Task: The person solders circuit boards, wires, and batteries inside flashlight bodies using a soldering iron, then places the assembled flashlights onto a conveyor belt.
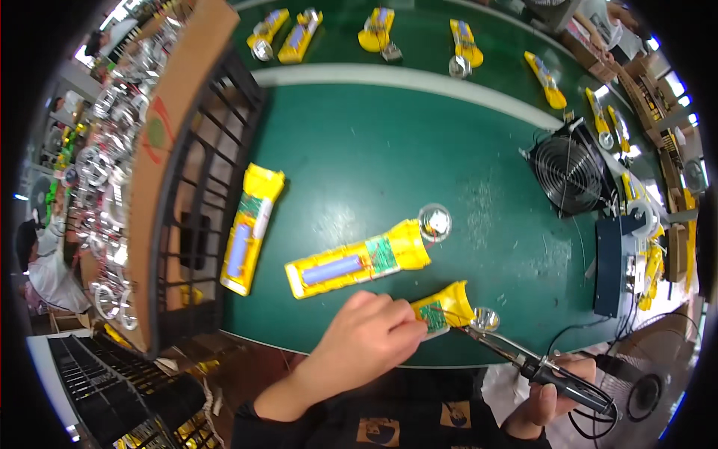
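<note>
My left hand (366, 337) is closed at the handle end of a yellow flashlight housing (462, 301), covering most of its length. A green circuit board (432, 317) shows inside it, with a round clear-and-silver lamp head (485, 319) beside its wide end. My right hand (557, 393) grips a soldering iron (561, 382) by its black handle. The iron's tip reaches the board area; exact contact is too small to tell. Just beyond lies another yellow housing (407, 254) with a blue battery (331, 269), a green board and a lamp head (434, 223).
A third open housing (258, 183) lies by a black plastic crate (179, 224). Left of it, a cardboard box (138, 247) holds many silver lamp heads. A black fan (568, 168) and a dark blue box (609, 266) stand right. Several housings lie along the far belt (336, 45).
</note>
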A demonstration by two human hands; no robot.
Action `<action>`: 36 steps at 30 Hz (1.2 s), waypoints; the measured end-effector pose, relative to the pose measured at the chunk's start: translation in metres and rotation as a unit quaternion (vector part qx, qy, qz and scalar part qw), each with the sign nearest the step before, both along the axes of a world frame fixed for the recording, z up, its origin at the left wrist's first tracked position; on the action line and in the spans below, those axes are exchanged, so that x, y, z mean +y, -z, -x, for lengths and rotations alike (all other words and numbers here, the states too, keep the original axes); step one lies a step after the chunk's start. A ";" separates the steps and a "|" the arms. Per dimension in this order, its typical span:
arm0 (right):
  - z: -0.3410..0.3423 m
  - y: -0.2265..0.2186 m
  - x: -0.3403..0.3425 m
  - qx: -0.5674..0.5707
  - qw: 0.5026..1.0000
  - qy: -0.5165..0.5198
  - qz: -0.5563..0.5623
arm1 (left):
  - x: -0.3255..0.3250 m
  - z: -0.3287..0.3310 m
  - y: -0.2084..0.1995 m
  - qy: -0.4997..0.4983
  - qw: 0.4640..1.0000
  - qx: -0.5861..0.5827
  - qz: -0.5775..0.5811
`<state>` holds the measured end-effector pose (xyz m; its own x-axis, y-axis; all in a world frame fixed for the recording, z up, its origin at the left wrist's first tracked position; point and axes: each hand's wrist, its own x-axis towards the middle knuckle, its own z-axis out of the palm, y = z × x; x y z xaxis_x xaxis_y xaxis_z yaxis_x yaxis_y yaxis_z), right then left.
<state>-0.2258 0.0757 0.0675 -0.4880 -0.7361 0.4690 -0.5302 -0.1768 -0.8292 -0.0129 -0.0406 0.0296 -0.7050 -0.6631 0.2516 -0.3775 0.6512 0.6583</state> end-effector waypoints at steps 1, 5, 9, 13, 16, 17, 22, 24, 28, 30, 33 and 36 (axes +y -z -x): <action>-0.001 0.000 0.000 -0.026 1.000 -0.005 0.000 | 0.000 0.000 0.000 -0.006 0.999 0.001 0.031; 0.008 -0.001 0.005 -0.101 0.994 -0.043 0.010 | 0.002 0.002 -0.001 -0.003 0.998 0.039 0.049; 0.023 0.006 0.011 -0.089 0.994 -0.046 0.039 | 0.014 0.003 -0.008 -0.035 0.997 0.028 0.063; 0.043 0.015 0.017 -0.147 0.988 -0.008 0.044 | 0.026 0.008 -0.021 -0.135 0.990 -0.049 0.018; 0.059 0.025 0.013 -0.112 0.992 0.041 0.036 | 0.018 0.014 -0.039 -0.120 0.982 -0.144 0.011; 0.066 0.029 0.010 -0.072 0.993 0.082 0.054 | 0.015 0.015 -0.049 -0.119 0.982 -0.144 -0.009; 0.084 0.040 0.001 -0.145 0.984 0.091 0.037 | -0.061 0.023 -0.108 -0.144 0.977 -0.158 -0.010; 0.087 0.043 -0.007 -0.152 0.984 0.078 0.054 | -0.118 0.028 -0.121 -0.194 0.968 -0.159 -0.028; 0.092 0.040 -0.024 -0.160 0.986 0.037 -0.015 | -0.284 0.043 -0.130 -0.298 0.928 -0.222 0.011; 0.095 0.037 -0.032 -0.123 0.992 0.020 -0.022 | -0.361 0.048 -0.122 -0.352 0.902 -0.244 0.042; 0.100 0.034 -0.041 -0.134 0.989 0.003 -0.059 | -0.438 0.046 -0.083 -0.414 0.876 -0.240 0.062; 0.102 0.034 -0.041 -0.152 0.983 0.013 -0.100 | -0.472 0.036 -0.045 -0.430 0.852 -0.296 0.048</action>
<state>-0.3277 0.0347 0.0330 -0.6030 -0.7844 0.1452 -0.2538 0.0161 -0.9671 -0.0487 -0.5122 0.0745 0.0079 -0.9946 0.1032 -0.9891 0.0074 0.1467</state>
